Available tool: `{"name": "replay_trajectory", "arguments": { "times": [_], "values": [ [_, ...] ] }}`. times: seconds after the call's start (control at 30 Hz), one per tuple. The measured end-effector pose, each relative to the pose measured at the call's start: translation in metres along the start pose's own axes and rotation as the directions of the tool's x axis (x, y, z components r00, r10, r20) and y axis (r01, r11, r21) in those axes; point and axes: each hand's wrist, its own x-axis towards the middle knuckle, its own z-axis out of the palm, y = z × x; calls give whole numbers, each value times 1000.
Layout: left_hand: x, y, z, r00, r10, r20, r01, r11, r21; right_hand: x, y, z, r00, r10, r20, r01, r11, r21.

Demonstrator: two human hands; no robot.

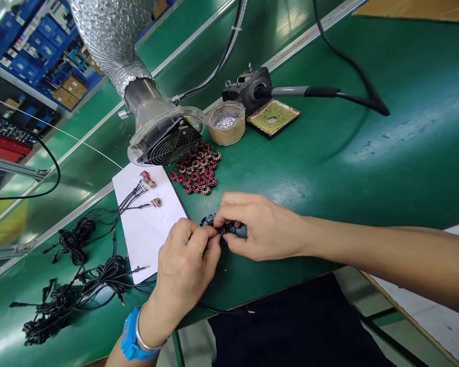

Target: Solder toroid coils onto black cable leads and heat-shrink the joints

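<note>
My left hand (185, 265), with a blue wristwatch (135, 334) and a silver bangle on its wrist, and my right hand (258, 224) meet over the green bench mat (329, 168). Both pinch a small dark cable part (229, 231) with a blue-grey end, mostly hidden by my fingers. A thin silvery wire (110, 160), possibly solder, runs from the upper left toward my left hand. Beside my left hand lies a white paper sheet (145, 239) holding black leads with wound toroid coils (149, 179). A loose black cable loop (206, 220) shows under my right fingers.
A ducted fume extractor fan (168, 137) hangs over the bench. Behind it are a pile of red-and-black toroid coils (197, 168), a solder pot (225, 122), a soldering iron (290, 92) in its stand and a sponge tray (273, 117). Coiled black cables (74, 239) lie at left.
</note>
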Motion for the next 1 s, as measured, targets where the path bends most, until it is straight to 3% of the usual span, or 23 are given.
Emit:
{"name": "replay_trajectory", "arguments": {
  "times": [0.23, 0.5, 0.8, 1.0],
  "values": [
    [2, -1, 3, 999, 36, 5, -37, 999, 24, -1, 0, -1, 1000, -3, -23, 4, 1000, 18],
    [1, -8, 2, 999, 37, -13, -38, 996, -84, -2, 1, 0, 1000, -16, -17, 16, 1000, 11],
    [-3, -10, -2, 996, -60, 67, 73, 974, -214, -3, 1, 2, 999, 23, -34, -23, 1000, 10],
    [-3, -8, 0, 995, -83, 63, 96, 967, -236, -2, 3, 8, 996, -39, -77, 36, 999, -34]
  ]
}}
